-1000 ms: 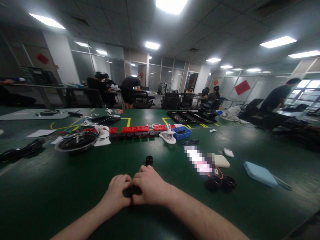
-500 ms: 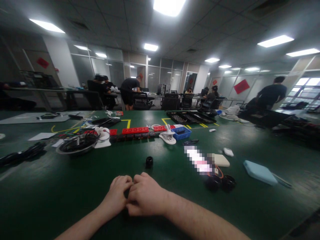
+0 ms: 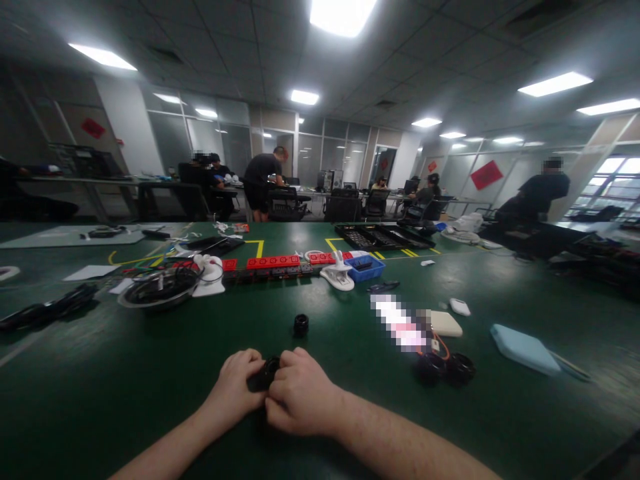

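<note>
My left hand (image 3: 235, 388) and my right hand (image 3: 300, 395) are pressed together low over the green table (image 3: 150, 373), both closed around a small black round part (image 3: 266, 374) that shows between the fingers. Most of that part is hidden by the knuckles. A second small black cylindrical part (image 3: 301, 325) stands alone on the table just beyond my hands.
Two black round parts with an orange wire (image 3: 444, 367) lie to the right, by a cream case (image 3: 445, 324) and a light blue case (image 3: 523, 348). Farther back are a bowl of cables (image 3: 159, 287), red blocks (image 3: 273, 262), a blue bin (image 3: 364, 267). People work at desks behind.
My hands stay joined in the same spot. The black part, hidden half a second ago, shows again between the fingers. A person at the right has stood up straighter.
</note>
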Motion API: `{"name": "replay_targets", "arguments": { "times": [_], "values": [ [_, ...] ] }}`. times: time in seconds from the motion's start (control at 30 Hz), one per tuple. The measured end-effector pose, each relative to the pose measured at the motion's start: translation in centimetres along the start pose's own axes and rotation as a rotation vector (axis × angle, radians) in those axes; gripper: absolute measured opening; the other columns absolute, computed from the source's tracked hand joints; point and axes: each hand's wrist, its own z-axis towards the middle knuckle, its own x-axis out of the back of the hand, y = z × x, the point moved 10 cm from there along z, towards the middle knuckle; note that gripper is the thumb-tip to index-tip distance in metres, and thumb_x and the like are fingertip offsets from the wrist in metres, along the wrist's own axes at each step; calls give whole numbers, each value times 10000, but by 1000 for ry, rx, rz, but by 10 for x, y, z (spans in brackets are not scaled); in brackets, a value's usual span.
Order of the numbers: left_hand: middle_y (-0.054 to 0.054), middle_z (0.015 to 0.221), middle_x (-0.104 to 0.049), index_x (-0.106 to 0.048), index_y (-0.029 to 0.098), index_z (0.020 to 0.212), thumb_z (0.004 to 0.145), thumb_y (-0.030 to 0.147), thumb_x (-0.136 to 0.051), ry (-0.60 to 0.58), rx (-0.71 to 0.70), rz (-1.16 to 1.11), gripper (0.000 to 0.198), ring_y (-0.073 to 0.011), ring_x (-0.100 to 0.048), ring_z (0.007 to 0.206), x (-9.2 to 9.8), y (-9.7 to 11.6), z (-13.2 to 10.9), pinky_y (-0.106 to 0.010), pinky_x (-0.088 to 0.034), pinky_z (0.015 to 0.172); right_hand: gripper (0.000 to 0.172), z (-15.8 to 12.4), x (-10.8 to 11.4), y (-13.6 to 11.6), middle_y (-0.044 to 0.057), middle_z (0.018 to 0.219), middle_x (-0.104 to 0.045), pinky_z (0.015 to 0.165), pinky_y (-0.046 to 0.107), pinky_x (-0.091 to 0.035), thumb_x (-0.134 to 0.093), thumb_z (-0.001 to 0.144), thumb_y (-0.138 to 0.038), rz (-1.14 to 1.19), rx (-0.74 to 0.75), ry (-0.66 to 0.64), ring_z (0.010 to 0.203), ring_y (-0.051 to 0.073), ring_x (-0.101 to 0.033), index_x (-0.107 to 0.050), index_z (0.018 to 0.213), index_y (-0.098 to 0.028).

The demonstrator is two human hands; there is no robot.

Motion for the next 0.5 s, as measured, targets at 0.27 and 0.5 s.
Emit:
{"name": "replay_targets", "arguments": {
  "times": [0.27,0.5],
  "values": [
    [0,829,-540,-615,224,751,654,498,-594,50,-48,7,291,-199,-500,802,5,3,-1,-321,-393,720,336,-4,-3,34,34,642,-585,607,314,-265,-460,833,-409,-50,-161,40,678,170,-407,-603,665,-156],
    [-16,843,-542,-619,204,770,668,528,-580,59,-56,31,342,-209,-500,815,5,3,-3,-326,-390,728,392,-4,-1,40,49,712,-579,646,309,-283,-448,825,-501,-52,-197,23,733,185,-417,-588,722,-150]
  ]
}}
